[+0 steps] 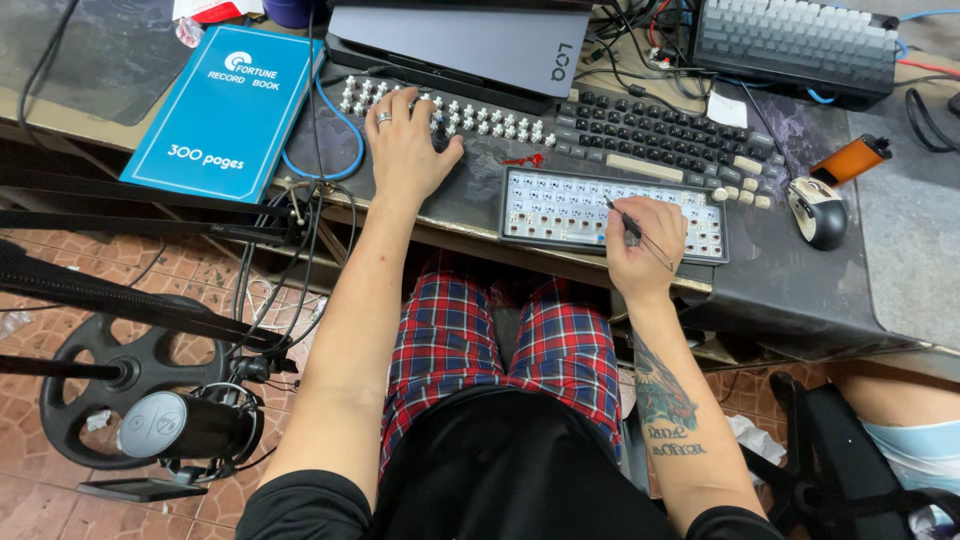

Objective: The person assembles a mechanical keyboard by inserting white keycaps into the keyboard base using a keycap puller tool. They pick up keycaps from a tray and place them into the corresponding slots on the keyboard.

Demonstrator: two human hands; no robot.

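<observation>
Right hand (645, 245) pinches tweezers (640, 232) over the bare keyboard case (560, 205) at the desk edge; left hand (405, 145) spreads flat, empty, on loose switches (490, 120).

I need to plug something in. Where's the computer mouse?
The mouse sits at the desk's right side, just right of the bare keyboard frame, below an orange device.

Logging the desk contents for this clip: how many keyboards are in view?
3. A bare keyboard frame under the right hand, a black keyboard behind it, and a grey keyboard at the top right. Others may be hidden by clutter.
</observation>
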